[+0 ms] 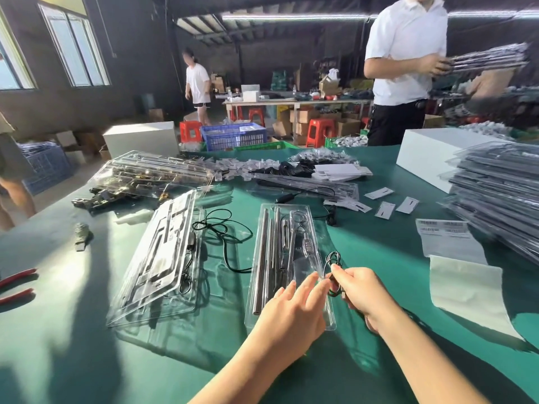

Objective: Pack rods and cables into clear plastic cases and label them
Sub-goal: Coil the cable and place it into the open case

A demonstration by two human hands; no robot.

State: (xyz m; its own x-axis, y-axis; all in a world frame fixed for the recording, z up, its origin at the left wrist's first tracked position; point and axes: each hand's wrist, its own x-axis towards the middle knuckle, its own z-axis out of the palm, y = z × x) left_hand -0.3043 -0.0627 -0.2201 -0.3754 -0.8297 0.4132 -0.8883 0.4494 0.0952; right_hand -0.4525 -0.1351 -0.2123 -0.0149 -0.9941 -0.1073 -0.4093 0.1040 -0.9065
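Note:
A clear plastic case (pixel 313 225) lies open on the green table (pixel 87 330) in front of me, with metal rods (pixel 264 252) along its left side and small parts in its middle slots. My right hand (pixel 360 293) pinches a small coiled cable (pixel 332 259) at the case's lower right edge. My left hand (pixel 291 310) rests on the near end of the case, fingers stretched toward the cable. A second clear case (pixel 163 258) lies to the left with a black cable (pixel 221 228) trailing beside it.
Barcode label sheets (pixel 446 231) and a backing sheet (pixel 469 290) lie at the right, beside a tall stack of packed cases (pixel 501 199). Small tags (pixel 385 209), bagged parts and red-handled pliers (pixel 17 282) are also on the table. A person in white stands at the far side.

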